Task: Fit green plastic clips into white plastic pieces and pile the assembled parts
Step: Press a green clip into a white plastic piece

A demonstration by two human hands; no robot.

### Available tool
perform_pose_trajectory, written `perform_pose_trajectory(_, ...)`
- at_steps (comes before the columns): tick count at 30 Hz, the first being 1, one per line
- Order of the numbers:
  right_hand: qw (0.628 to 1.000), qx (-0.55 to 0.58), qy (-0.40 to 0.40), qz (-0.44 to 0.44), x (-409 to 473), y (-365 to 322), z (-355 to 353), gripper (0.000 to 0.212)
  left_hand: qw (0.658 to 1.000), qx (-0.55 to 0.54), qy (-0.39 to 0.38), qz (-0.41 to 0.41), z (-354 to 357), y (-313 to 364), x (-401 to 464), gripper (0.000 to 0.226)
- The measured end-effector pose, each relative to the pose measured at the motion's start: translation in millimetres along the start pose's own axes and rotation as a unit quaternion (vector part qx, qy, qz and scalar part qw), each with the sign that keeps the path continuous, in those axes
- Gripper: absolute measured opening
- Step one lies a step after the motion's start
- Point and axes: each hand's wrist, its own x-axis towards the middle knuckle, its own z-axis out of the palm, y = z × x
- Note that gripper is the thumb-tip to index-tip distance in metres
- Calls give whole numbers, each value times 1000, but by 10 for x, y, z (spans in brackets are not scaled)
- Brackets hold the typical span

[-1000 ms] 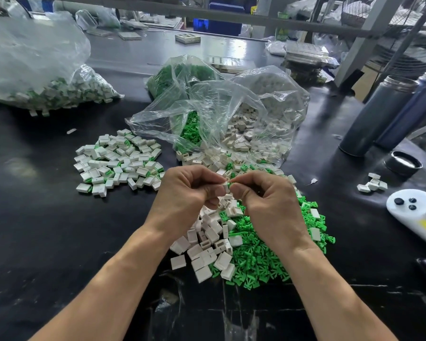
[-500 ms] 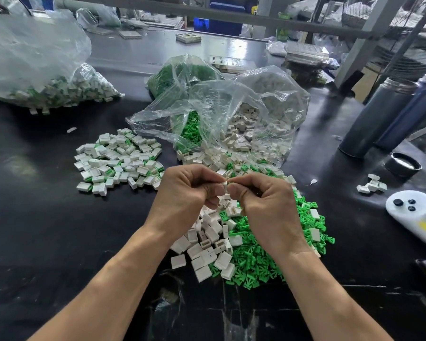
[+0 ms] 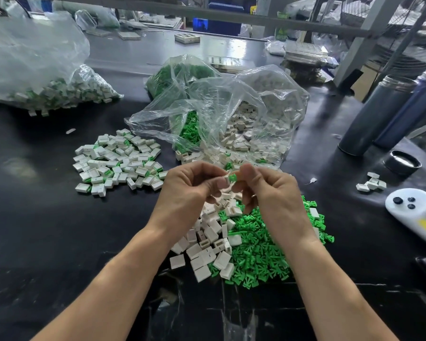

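My left hand (image 3: 191,190) and my right hand (image 3: 271,193) meet above the table, fingertips together. Between them sits a small part, a green clip (image 3: 232,178) set against a white piece, pinched by both hands. Below the hands lie a heap of loose white pieces (image 3: 207,244) and a heap of loose green clips (image 3: 263,252). A pile of assembled white-and-green parts (image 3: 118,161) lies to the left.
An open clear bag (image 3: 231,114) of white pieces and green clips lies behind the hands. A large bag of assembled parts (image 3: 42,77) is far left. Two metal flasks (image 3: 379,114), a black lid (image 3: 402,164), a few white pieces (image 3: 371,184) and a white controller (image 3: 413,212) stand right.
Both hands have lifted slightly and turned; the green clip now shows between the fingertips, where before the part was mostly hidden.
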Motion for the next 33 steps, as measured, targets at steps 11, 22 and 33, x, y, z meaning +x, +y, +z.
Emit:
perform_pose_trajectory(11, 997, 44, 17, 66, -21, 6, 257, 61, 999, 7, -41, 16, 196, -27, -60, 5)
perform_pose_trajectory(22, 996, 51, 70, 14, 4, 16, 360, 56, 999, 33, -23, 35, 226, -44, -93, 5)
perform_pose_trajectory(33, 997, 60, 45, -11, 26, 81, 366, 72, 998, 40, -27, 40, 198, -12, -85, 6)
